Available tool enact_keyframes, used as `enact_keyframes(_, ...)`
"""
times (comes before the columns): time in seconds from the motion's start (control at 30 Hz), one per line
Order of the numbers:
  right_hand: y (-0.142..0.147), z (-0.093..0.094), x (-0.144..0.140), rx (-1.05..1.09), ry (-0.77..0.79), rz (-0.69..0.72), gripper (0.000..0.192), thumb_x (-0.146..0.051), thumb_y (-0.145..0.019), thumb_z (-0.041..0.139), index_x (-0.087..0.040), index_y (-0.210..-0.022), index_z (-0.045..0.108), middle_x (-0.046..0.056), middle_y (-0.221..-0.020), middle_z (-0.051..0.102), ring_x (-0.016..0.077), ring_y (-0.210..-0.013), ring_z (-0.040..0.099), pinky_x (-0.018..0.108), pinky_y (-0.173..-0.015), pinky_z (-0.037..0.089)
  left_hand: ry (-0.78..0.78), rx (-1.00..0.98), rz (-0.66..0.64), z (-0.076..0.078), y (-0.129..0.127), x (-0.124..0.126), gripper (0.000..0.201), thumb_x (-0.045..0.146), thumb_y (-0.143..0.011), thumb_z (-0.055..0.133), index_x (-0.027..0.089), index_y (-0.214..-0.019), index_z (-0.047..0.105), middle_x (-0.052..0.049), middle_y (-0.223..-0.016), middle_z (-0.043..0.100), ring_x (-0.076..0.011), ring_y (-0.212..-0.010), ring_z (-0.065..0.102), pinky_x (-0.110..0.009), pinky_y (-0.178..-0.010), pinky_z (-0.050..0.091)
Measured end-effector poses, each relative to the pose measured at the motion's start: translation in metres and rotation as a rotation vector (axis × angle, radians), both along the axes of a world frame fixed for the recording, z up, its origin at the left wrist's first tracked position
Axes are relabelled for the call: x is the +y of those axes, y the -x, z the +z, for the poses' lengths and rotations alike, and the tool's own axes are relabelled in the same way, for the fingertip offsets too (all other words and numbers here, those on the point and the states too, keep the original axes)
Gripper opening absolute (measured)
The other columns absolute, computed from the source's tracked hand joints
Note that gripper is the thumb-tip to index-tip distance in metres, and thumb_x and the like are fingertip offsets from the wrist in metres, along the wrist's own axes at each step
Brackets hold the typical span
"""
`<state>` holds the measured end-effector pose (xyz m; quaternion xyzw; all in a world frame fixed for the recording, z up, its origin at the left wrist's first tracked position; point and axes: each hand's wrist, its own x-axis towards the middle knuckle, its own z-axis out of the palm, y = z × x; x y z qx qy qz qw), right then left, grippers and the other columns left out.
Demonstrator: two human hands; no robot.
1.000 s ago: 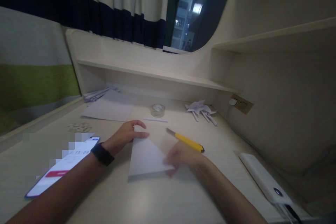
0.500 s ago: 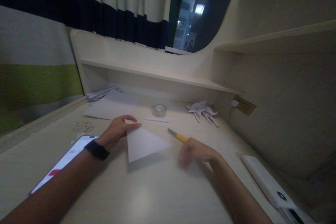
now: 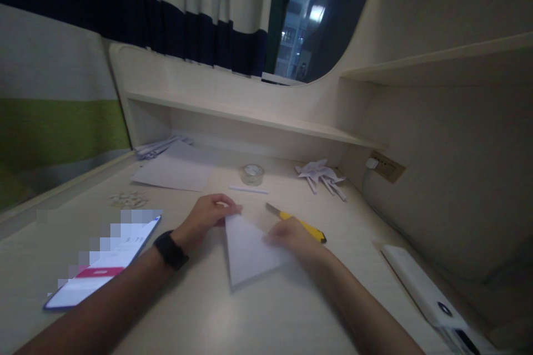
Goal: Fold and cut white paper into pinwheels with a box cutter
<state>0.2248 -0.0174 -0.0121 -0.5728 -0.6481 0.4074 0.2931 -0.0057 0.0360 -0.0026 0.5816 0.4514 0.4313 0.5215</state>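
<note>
A white folded sheet of paper [image 3: 252, 252] is held low over the desk, tapering toward the right. My left hand [image 3: 210, 215] pinches its upper left corner between thumb and fingers. At the paper's upper right edge, my right hand [image 3: 287, 237] grips it, slightly smeared by motion, its fingertips partly hidden. Just behind the right hand lies a yellow utility knife [image 3: 314, 231] with its blade pointing left. A thin white paper stick [image 3: 249, 190] and a roll of clear tape [image 3: 252, 174] lie beyond the paper.
Paper pinwheels [image 3: 318, 172] with sticks lie at the back right. White sheets [image 3: 179, 166] are at the back left, near a scatter of small pale pieces [image 3: 130, 199]. A lit phone [image 3: 104, 266] rests beside my left forearm. A white device [image 3: 420, 283] is at the right.
The left hand has carried the paper rightward and a little nearer. My right hand, earlier apart from the paper beside the knife, has moved left and taken hold of it.
</note>
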Motion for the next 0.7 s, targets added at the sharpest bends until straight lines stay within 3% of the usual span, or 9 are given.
enact_keyframes(0.1,-0.013,-0.002,0.005,0.024,0.05,0.013,0.019,-0.03,-0.063,0.074,-0.012,-0.061,0.069,-0.001,-0.052,0.058,0.0091,-0.049,0.046,0.021,-0.048,0.033,-0.055,0.005,0.097,0.006,0.015,0.01,0.029,0.036,-0.067,0.073,0.014,-0.082,0.064,-0.007,-0.077,0.07,-0.0192,-0.069,0.065,-0.029,-0.064,0.049)
enact_keyframes(0.2,-0.016,-0.006,0.009,-0.073,0.07,0.063,0.018,-0.03,-0.065,0.073,-0.012,-0.061,0.07,-0.002,-0.049,0.056,0.0088,-0.048,0.044,0.022,-0.047,0.031,-0.332,0.322,0.251,0.008,0.018,0.008,0.027,0.041,-0.077,0.063,0.016,-0.087,0.066,-0.009,-0.082,0.072,-0.0251,-0.081,0.066,-0.037,-0.076,0.05)
enact_keyframes(0.23,-0.014,-0.007,0.01,-0.119,0.054,0.076,0.018,-0.03,-0.067,0.072,-0.012,-0.062,0.07,-0.001,-0.05,0.057,0.0092,-0.048,0.045,0.022,-0.048,0.032,-0.449,0.464,0.213,0.006,0.014,0.002,0.027,0.042,-0.081,0.058,0.018,-0.088,0.068,-0.009,-0.089,0.072,-0.0265,-0.088,0.066,-0.039,-0.082,0.048)
enact_keyframes(0.3,-0.008,-0.009,0.01,-0.227,-0.009,0.097,0.018,-0.029,-0.071,0.069,-0.012,-0.068,0.072,0.001,-0.056,0.062,0.0109,-0.052,0.05,0.023,-0.051,0.036,-0.646,0.652,-0.046,-0.004,0.001,-0.014,0.029,0.038,-0.089,0.046,0.021,-0.099,0.068,-0.009,-0.106,0.07,-0.0256,-0.102,0.063,-0.04,-0.091,0.045)
enact_keyframes(0.37,-0.001,-0.011,0.005,-0.366,-0.112,0.097,0.017,-0.028,-0.076,0.065,-0.013,-0.078,0.072,0.004,-0.068,0.068,0.0138,-0.061,0.057,0.025,-0.058,0.042,-0.816,0.802,-0.266,-0.021,-0.014,-0.031,0.036,0.034,-0.092,0.04,0.018,-0.116,0.062,-0.011,-0.128,0.058,-0.0272,-0.124,0.047,-0.045,-0.104,0.034)
enact_keyframes(0.5,0.009,-0.017,-0.02,-0.635,-0.465,0.04,0.026,-0.02,-0.086,0.049,-0.015,-0.104,0.067,0.011,-0.104,0.068,0.0217,-0.099,0.06,0.035,-0.09,0.044,-0.85,1.024,-0.328,-0.053,-0.028,-0.055,0.048,0.034,-0.094,0.03,0.01,-0.133,0.047,-0.017,-0.139,0.045,-0.029,-0.131,0.037,-0.05,-0.108,0.027)
enact_keyframes(0.57,0.011,-0.02,-0.037,-0.669,-0.58,0.171,0.037,-0.021,-0.09,0.041,-0.014,-0.123,0.057,0.012,-0.129,0.056,0.0232,-0.123,0.046,0.038,-0.105,0.034,-0.859,1.065,-0.328,-0.063,-0.027,-0.058,0.049,0.034,-0.095,0.028,0.01,-0.136,0.042,-0.016,-0.142,0.042,-0.0281,-0.133,0.034,-0.049,-0.11,0.024)
enact_keyframes(0.7,0.01,-0.025,-0.058,-0.707,-0.506,0.329,0.05,-0.034,-0.095,0.035,-0.012,-0.14,0.036,0.012,-0.145,0.036,0.0234,-0.136,0.029,0.042,-0.113,0.021,-0.886,1.056,-0.329,-0.07,-0.02,-0.056,0.051,0.035,-0.096,0.025,0.013,-0.14,0.037,-0.013,-0.147,0.034,-0.0259,-0.137,0.026,-0.047,-0.112,0.019)
